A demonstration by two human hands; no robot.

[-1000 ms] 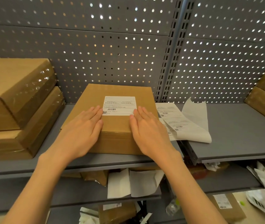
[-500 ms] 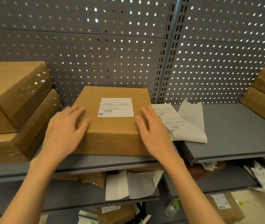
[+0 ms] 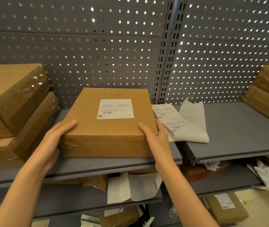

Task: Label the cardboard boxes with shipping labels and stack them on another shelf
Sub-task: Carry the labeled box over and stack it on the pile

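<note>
The labelled cardboard box (image 3: pixel 109 123) lies flat on the grey shelf (image 3: pixel 114 166) at the centre of the frame, its white shipping label (image 3: pixel 115 108) face up on the lid and set toward the far edge. The left hand (image 3: pixel 51 141) wraps the box's near left corner, thumb on top and the other fingers hidden down the side wall; the right hand (image 3: pixel 156 136) clasps the near right corner the same way, thumb on the lid, fingers curled round the side. The box looks stiff and flat-sided, with a taped, slightly glossy front face that could be slick, so a two-sided hold low on the opposite walls seems the sound place to take it; its weight cannot be told from here. Its long axis seems to run from the near edge back toward the perforated back panel (image 3: pixel 81 54), and the label's print reads upright toward the viewer. A strip of spare labels (image 3: pixel 171 122) lies just right of the box, touching the right hand's fingers or nearly so.
</note>
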